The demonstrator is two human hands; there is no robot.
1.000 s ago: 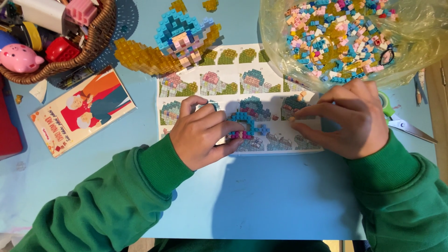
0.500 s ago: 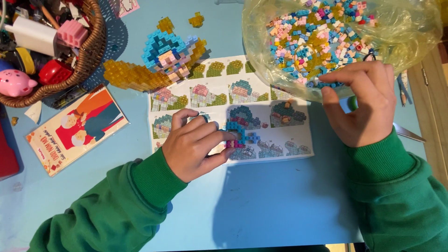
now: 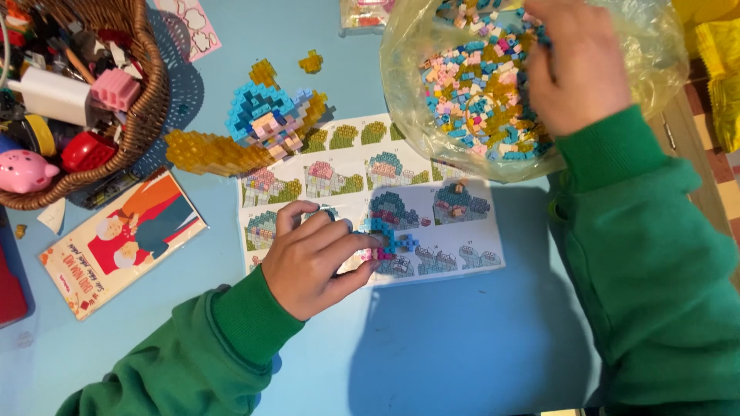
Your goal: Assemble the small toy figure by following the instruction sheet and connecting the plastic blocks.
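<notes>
Left hand is curled down on the instruction sheet, fingers pinched narrow around a small block piece in blue with a bit of pink. That piece sits on the near middle of the sheet, touching the paper.

Right hand is up at the far right, dipped into the open plastic bag full of loose blocks in pink, blue, yellow and white. The fingers are buried in the pile, so I can't tell if it's got anything or how far they're spread. Both arms are in green sleeves.

The sheet lies flat in the middle of the blue worktop, and the bag's near edge overlaps its far right corner. At the sheet's far left corner there's a built block figure, blue on top with pink in the middle, leaning against a yellow block strip that runs off to the left. Two small yellow block clumps sit just beyond it.

Far left is a wicker basket stuffed with odds and ends, including a pink pig toy and a white charger block. Near that, a red and orange booklet lies tilted on the worktop.
</notes>
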